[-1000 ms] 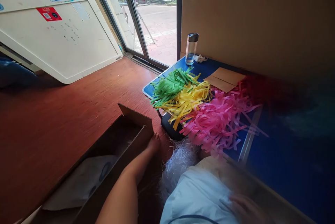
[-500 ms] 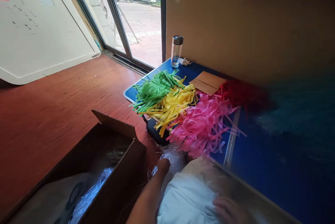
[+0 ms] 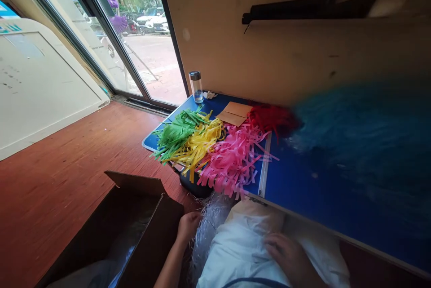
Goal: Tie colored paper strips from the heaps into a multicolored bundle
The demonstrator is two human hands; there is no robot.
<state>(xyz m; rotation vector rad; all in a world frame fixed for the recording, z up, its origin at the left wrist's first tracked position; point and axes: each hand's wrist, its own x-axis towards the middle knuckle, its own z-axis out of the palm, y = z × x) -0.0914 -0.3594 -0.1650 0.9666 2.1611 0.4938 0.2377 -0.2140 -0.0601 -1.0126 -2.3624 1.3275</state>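
Observation:
My left hand [image 3: 188, 226] is closed beside a bundle of clear, shiny plastic strands [image 3: 213, 220], its fingertips pinching strands at the bundle's left edge. The bundle hangs down between the cardboard box and my white-clothed leg [image 3: 240, 245]. My right hand [image 3: 284, 252] lies on the leg with its fingers loosely bent and apart, holding nothing. Ahead on the blue table [image 3: 292, 184] are bunches of green paper strips [image 3: 178, 130], yellow strips [image 3: 202, 142] and pink strips [image 3: 232, 155].
An open cardboard box [image 3: 158, 229] stands at lower left with shiny material inside. Red strips [image 3: 272, 117], a folded brown card [image 3: 235, 113] and a glass bottle [image 3: 196, 88] are on the table. A blurred blue-green heap [image 3: 363, 130] lies right. A whiteboard [image 3: 47, 81] leans far left.
The view has turned right and up. My left hand has moved left from in front of the clear strands to their edge. The right hand stays on the leg.

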